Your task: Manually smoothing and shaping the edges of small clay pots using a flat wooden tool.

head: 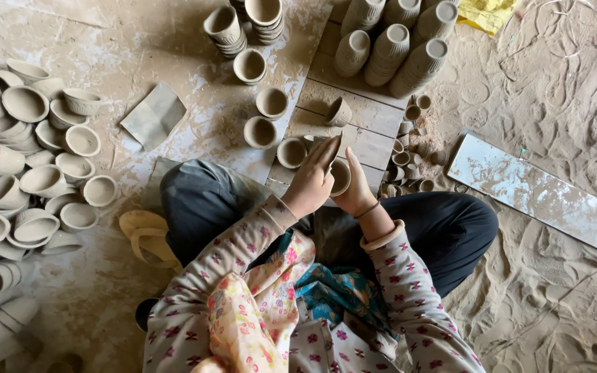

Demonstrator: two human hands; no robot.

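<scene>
Cradling a small unfired clay cup [340, 177], the right hand [356, 193] was closed round its wall, while the left hand [310, 183] was laid over its rim. Judged light, soft and easily dented, it would be best supported underneath. Beyond the grip, similar cups [271, 102] were spread over wooden planks [371, 117] and the sandy floor [554, 110].

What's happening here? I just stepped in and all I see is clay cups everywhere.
A person sits cross-legged on the sandy floor, holding a small unfired clay cup in both hands: the right hand cradles it, the left hand works at its rim. Loose cups sit on a wooden board in front, with stacked cups beyond. A big pile of clay bowls lies to the person's left.
</scene>
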